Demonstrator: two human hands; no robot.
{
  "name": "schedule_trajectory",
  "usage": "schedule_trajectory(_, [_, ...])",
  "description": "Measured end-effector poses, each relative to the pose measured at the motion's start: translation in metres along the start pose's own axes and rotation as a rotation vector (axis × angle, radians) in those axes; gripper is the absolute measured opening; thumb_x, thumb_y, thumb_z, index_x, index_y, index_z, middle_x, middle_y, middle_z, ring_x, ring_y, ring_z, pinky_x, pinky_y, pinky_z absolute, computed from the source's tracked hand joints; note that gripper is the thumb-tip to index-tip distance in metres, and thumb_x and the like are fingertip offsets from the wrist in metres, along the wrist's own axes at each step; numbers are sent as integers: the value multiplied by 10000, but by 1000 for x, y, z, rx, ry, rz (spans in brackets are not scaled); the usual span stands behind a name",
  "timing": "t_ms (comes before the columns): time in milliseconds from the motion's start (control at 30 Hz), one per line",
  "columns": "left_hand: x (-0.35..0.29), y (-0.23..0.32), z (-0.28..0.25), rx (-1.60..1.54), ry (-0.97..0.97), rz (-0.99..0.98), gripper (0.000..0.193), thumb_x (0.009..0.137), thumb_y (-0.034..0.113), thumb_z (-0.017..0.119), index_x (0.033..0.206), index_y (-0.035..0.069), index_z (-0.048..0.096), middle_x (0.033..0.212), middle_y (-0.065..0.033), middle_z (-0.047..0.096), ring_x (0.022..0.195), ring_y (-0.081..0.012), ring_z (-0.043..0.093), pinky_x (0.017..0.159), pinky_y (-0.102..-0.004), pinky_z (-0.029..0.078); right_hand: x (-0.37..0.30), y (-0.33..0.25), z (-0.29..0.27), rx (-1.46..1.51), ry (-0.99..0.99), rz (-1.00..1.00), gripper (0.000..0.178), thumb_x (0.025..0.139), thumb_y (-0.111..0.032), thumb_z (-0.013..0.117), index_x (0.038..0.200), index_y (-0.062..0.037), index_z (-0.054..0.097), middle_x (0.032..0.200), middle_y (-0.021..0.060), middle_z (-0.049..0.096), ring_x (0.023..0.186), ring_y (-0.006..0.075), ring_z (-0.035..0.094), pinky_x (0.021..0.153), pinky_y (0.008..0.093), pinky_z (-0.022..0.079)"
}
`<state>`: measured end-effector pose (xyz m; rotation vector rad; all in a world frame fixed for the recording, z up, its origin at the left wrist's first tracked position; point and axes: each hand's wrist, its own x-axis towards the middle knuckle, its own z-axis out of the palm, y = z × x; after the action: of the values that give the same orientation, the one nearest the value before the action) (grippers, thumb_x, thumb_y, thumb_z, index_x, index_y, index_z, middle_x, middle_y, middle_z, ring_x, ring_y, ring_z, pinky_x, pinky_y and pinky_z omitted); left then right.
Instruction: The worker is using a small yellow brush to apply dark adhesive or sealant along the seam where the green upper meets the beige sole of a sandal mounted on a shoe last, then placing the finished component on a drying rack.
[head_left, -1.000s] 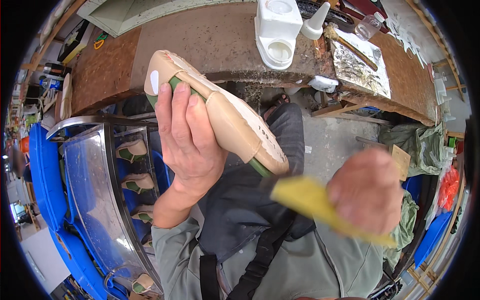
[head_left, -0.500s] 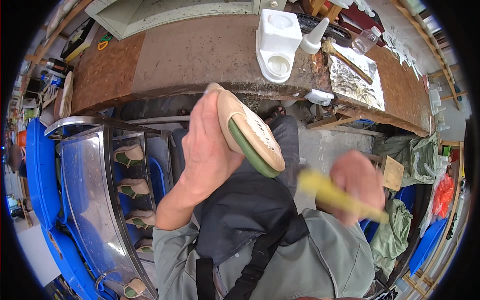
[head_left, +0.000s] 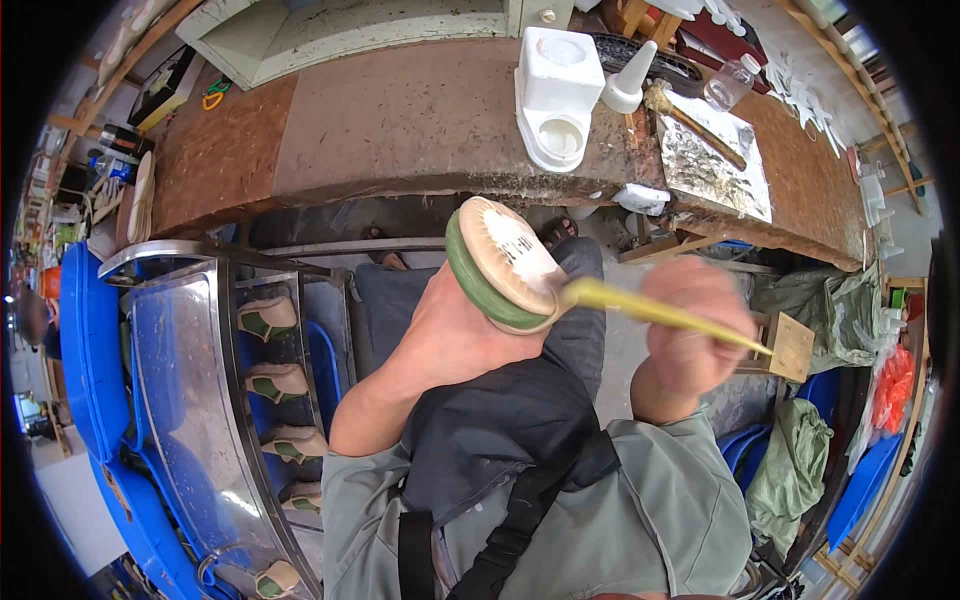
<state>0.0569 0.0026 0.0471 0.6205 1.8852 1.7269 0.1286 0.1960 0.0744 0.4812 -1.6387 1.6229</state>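
My left hand (head_left: 450, 335) is wrapped round a beige and green shoe (head_left: 490, 295), holding it above my lap with its underside turned up. A green band runs round its edge, and the beige material is gathered in pleats about a pale, marked centre. My right hand (head_left: 700, 325), smeared by motion, grips a yellow stick-like tool (head_left: 640, 305), broader at one end. That broad end is at the shoe's right edge; blur hides its exact kind and whether it touches.
Ahead is a brown workbench (head_left: 400, 110) with a white dispenser (head_left: 555, 95), a white nozzle bottle (head_left: 630, 80), a brush (head_left: 695, 125) and a clear bottle (head_left: 733, 82). Left, a metal rack (head_left: 225, 400) holds several similar shoes (head_left: 277, 383). Green sacks (head_left: 790, 470) lie right.
The shoe has tipped so its pleated underside shows more fully. My right hand has moved up, and the yellow tool's broad end has come left to the shoe's edge.
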Motion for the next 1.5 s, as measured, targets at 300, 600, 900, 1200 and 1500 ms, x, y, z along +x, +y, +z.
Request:
schedule_trajectory(300, [-11,-10,-48,-708,337,37,837,701,261,790,1344,-31,341,1293,-174,494,1152,-309,520,993,-453,417,20,57,-31,79,374,483,161,849,-50,606,958,68,600,776,110,627,590,146,582,530,236,448])
schedule_trajectory(600, [6,-83,-82,-1337,384,-15,692,887,501,456,1402,62,312,1355,-189,428,1048,-325,584,860,-432,515,17,189,-46,-537,58,495,154,845,-116,648,913,21,671,787,62,670,671,129,614,606,259,474])
schedule_trajectory(900, [48,-117,-68,-1198,205,-122,694,830,377,624,1339,-14,360,1232,-183,538,1056,-282,595,886,-390,506,18,205,-43,-721,-106,492,157,851,-87,637,945,38,653,814,85,656,736,118,596,657,241,469])
schedule_trajectory(1200, [80,-113,-62,-771,105,-145,663,761,316,653,1248,-77,436,1101,-148,604,961,-207,619,845,-298,491,36,162,-29,91,274,757,90,839,-50,642,850,39,640,755,75,642,532,107,541,496,207,410])
schedule_trajectory(1500, [65,-56,-52,-611,-50,-25,744,679,272,726,1260,-87,431,1102,-115,588,981,-170,564,894,-279,409,64,111,4,-77,-74,381,134,782,-28,685,869,60,634,764,124,651,628,155,584,571,270,458])
